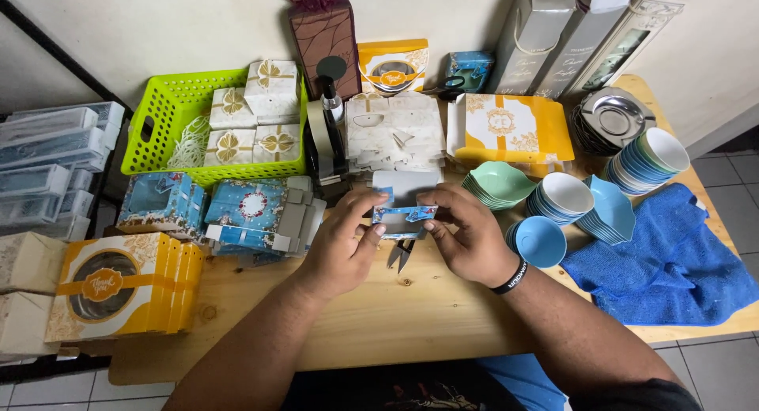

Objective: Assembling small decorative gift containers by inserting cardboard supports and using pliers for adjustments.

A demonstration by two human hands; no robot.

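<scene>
Both my hands hold a small flat blue-and-white patterned cardboard box blank (402, 215) above the wooden table (379, 316). My left hand (341, 241) pinches its left edge, and my right hand (466, 229), with a black wristband, grips its right edge. Under the blank lies a pair of small scissors (401, 254), partly hidden by my fingers. Just behind it sits a stack of flat white box blanks (395, 130).
A lime green basket (170, 115) holds white gift boxes with gold bows. Blue patterned boxes (237, 209) and orange-and-white boxes (118, 288) stand at the left. Stacked green, blue and white bowls (565, 197), metal dishes (613, 118) and a blue cloth (672, 261) lie at the right.
</scene>
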